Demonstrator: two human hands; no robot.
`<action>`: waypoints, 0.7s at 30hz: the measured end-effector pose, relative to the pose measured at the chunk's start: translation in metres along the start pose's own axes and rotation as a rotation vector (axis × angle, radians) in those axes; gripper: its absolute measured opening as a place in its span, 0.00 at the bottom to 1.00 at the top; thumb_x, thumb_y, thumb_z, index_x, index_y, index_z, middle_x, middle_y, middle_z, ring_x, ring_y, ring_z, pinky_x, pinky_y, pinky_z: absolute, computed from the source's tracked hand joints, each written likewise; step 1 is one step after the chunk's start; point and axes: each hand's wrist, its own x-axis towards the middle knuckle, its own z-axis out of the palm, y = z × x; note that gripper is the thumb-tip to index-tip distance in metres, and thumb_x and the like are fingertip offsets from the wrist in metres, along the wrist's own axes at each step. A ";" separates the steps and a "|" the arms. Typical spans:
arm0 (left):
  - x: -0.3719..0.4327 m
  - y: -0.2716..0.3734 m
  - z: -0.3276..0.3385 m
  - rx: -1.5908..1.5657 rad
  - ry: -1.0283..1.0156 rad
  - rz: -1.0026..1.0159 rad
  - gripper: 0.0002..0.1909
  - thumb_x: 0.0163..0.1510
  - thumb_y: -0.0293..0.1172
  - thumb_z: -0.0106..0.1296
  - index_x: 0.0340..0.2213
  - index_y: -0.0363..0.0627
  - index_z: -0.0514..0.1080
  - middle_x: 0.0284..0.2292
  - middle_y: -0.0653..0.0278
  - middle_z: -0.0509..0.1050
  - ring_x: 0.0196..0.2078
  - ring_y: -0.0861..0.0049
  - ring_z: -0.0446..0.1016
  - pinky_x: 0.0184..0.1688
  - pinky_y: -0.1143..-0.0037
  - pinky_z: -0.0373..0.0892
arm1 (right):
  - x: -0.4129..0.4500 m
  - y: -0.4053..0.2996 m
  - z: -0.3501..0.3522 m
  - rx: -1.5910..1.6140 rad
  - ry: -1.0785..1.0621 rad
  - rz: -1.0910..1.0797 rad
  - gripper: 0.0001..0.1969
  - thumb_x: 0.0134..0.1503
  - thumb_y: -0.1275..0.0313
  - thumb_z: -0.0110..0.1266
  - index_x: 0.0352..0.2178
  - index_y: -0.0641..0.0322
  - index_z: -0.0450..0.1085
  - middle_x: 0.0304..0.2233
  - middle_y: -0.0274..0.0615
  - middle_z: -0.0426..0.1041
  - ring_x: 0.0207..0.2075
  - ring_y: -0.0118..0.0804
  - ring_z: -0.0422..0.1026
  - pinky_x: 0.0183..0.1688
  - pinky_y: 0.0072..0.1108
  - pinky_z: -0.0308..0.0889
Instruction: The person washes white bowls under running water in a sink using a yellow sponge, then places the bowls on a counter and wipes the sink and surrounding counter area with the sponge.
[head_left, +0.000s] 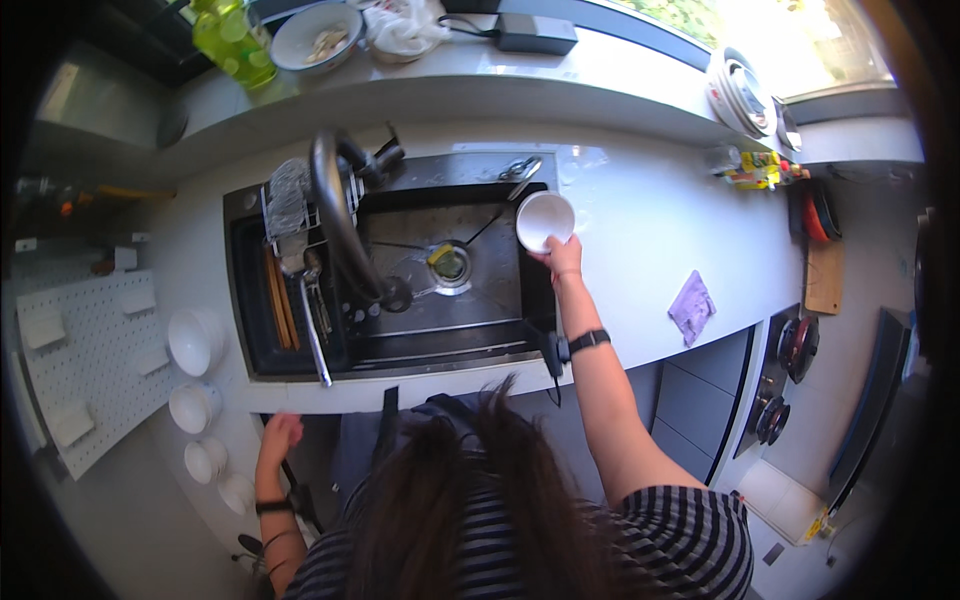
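Note:
My right hand (564, 259) grips the rim of a white bowl (546, 219) above the right edge of the sink (480, 300). The bowl's pale inside faces up, and nothing shows in it. Lower down, my left hand (282, 436) is by the counter's front edge, left of my body; its fingers are too blurred to read. A yellow and green sponge (448, 260) rests at the drain. Over the basin's left part arches a dark metal faucet (330, 202). Wooden chopsticks (279, 300) and a long-handled metal utensil (313, 330) lie in a dark tray on the left.
Stacked white bowls (196, 342) line the left counter beside a white pegboard (97, 352). A purple cloth (693, 307) lies on the right counter. The back ledge carries a green bottle (232, 45), an enamel basin (289, 49) and stacked dishes (739, 94). A stove (769, 397) stands far right.

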 end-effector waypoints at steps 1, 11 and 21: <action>0.013 0.032 0.018 -0.006 -0.039 0.016 0.08 0.58 0.30 0.40 0.33 0.42 0.68 0.23 0.69 0.69 0.21 0.85 0.66 0.23 0.84 0.63 | -0.042 0.026 0.016 -0.100 -0.072 0.093 0.19 0.45 0.84 0.42 0.42 0.77 0.56 0.38 0.55 0.66 0.36 0.52 0.73 0.29 0.34 0.77; 0.093 0.200 0.128 0.136 -0.025 0.570 0.26 0.55 0.33 0.49 0.54 0.47 0.55 0.47 0.54 0.64 0.37 0.75 0.71 0.36 0.77 0.68 | -0.133 0.078 0.132 -0.197 -0.512 0.183 0.24 0.45 0.87 0.42 0.46 0.64 0.54 0.36 0.54 0.68 0.29 0.50 0.74 0.21 0.33 0.76; 0.071 0.124 0.044 0.103 -0.094 0.144 0.16 0.59 0.38 0.40 0.46 0.44 0.64 0.40 0.64 0.72 0.39 0.80 0.72 0.37 0.79 0.67 | -0.094 0.148 0.146 -0.589 -0.367 -0.049 0.18 0.49 0.70 0.55 0.40 0.66 0.64 0.32 0.56 0.73 0.32 0.51 0.75 0.27 0.34 0.73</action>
